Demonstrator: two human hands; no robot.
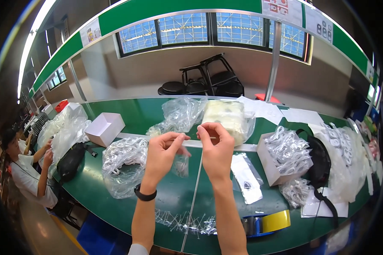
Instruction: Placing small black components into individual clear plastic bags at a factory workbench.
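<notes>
Both my hands are raised over the middle of the green table, a short gap between them. My left hand (162,156), with a black band on its wrist, is closed in a pinch; a small clear plastic bag (181,166) hangs just below its fingertips and seems to be held there. My right hand (217,148) pinches with thumb and forefinger; whatever lies between them is too small to make out. Under my forearms lies a row of thin metal pins or wires (184,222). Beside my right forearm are white printed sleeves (246,178) in clear plastic.
On the left are a bag of coiled white cords (124,159), a white box (105,129) and a black pouch (70,161). To the right stand a box of bagged white cables (273,163) and a tape dispenser (266,224). A co-worker (27,170) sits at far left.
</notes>
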